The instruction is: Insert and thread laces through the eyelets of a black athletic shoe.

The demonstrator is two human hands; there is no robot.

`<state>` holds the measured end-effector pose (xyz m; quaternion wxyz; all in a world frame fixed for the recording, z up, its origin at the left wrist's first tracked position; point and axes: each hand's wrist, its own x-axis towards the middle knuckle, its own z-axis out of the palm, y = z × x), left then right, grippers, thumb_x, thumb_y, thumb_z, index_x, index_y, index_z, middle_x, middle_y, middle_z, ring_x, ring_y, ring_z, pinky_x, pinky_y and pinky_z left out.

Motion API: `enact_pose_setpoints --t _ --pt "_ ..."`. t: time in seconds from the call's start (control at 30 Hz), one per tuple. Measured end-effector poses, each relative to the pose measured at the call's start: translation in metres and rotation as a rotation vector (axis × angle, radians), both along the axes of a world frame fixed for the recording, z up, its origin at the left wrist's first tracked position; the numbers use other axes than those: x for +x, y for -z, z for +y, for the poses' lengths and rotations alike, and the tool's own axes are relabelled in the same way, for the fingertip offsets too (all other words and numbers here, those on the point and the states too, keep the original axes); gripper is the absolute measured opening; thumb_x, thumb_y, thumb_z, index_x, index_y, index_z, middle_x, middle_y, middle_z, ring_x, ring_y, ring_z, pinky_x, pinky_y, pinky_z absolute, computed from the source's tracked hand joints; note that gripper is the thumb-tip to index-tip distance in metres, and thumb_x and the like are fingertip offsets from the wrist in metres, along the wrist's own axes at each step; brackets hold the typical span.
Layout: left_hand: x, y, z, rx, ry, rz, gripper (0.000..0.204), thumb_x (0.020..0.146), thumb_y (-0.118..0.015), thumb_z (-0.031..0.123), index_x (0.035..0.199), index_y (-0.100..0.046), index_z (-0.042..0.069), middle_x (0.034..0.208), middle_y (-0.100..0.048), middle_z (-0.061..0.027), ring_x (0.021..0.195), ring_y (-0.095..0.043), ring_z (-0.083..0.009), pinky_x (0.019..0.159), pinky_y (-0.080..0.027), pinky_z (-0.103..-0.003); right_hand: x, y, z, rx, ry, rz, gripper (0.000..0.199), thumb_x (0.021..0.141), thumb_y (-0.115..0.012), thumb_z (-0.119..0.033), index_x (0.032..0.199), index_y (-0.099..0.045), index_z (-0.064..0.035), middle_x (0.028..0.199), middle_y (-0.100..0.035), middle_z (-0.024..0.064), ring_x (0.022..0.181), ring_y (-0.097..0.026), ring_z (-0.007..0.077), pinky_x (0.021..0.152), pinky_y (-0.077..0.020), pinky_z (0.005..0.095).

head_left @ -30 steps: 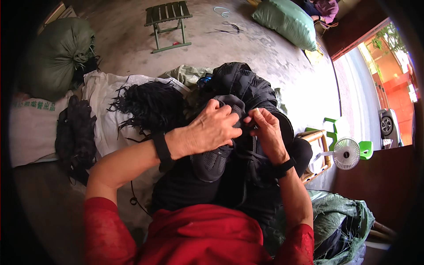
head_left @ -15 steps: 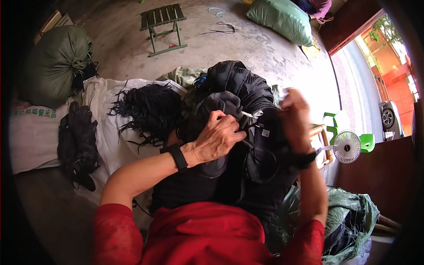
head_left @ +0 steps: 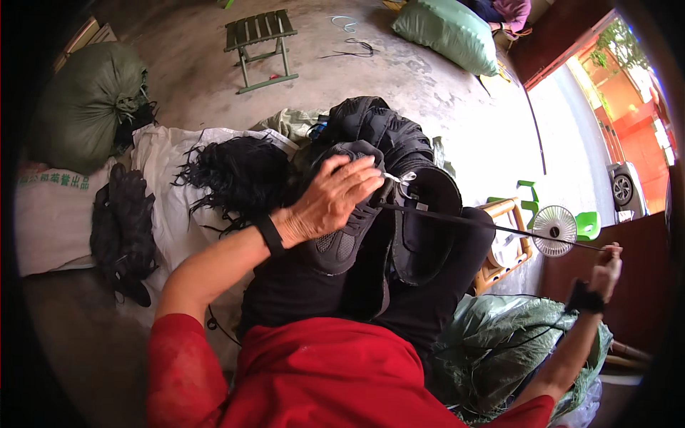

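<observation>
A dark mesh shoe rests on my lap, toe towards me. My left hand is closed on its upper near the opening, fingers pressed together. Beside those fingertips is a small shiny white-silver piece; I cannot tell what it is. A black shoelace runs taut from the shoe far out to the right. My right hand pinches its outer end. Close against the first shoe, on its right, lies another black shoe with a dark opening.
Several black shoes are heaped beyond my lap. Left of them a pile of black laces lies on white sacking, near dark shoes. A small fan, a bamboo stool and green sacking are right. A folding stool stands ahead.
My right hand has swung from beside the shoes out to the far right, drawing the black lace into a straight line. My left hand has shifted slightly left with the shoe.
</observation>
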<state>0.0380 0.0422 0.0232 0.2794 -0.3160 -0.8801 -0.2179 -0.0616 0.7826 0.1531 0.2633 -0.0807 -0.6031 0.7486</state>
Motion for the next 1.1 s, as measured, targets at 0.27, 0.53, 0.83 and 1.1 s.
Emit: enact_pose_setpoints --t 0.27,0.53,0.83,1.1 --pt "-0.028 -0.047 -0.045 -0.460 0.225 -0.067 0.017 0.084 -0.067 0.018 0.094 -0.058 0.007 0.099 -0.057 -0.0061 0.120 -0.052 -0.0235 0.107 -0.037 -0.045 0.046 0.072 -0.362 0.310 -0.421 -0.337 0.024 0.100 -0.057 -0.022 0.116 -0.061 -0.0048 0.068 -0.047 -0.0068 0.059 -0.047 0.0032 0.056 -0.0394 0.0200" --pt "-0.047 -0.052 -0.049 -0.543 0.293 -0.347 0.010 0.083 -0.056 0.014 0.075 -0.056 0.008 0.084 -0.049 -0.0038 0.093 -0.050 -0.0191 0.079 -0.039 -0.034 0.080 0.087 -0.517 0.360 -1.040 -0.352 0.019 0.101 -0.055 -0.018 0.104 -0.062 -0.0009 0.076 -0.063 0.0021 0.069 -0.060 0.0083 0.067 -0.0481 0.0227" --pt "-0.052 -0.050 -0.049 -0.612 0.242 -0.429 0.012 0.081 -0.062 0.021 0.076 -0.066 0.011 0.088 -0.057 -0.0035 0.103 -0.050 -0.0233 0.080 -0.044 -0.039 0.083 0.110 -0.554 0.266 -1.122 -0.416 0.022 0.101 -0.055 -0.018 0.103 -0.061 0.0026 0.073 -0.064 0.0040 0.066 -0.059 0.0083 0.062 -0.0480 0.0226" --pt "-0.078 -0.044 -0.046 -0.587 0.364 -0.911 0.020 0.071 -0.073 0.026 0.082 -0.075 0.009 0.079 -0.069 -0.0083 0.093 -0.056 -0.0309 0.074 -0.048 -0.041 0.087 0.110 -0.558 0.231 -1.126 -0.470 0.026 0.101 -0.056 -0.017 0.116 -0.060 0.0035 0.078 -0.066 0.0041 0.072 -0.062 0.0097 0.069 -0.0503 0.0237"
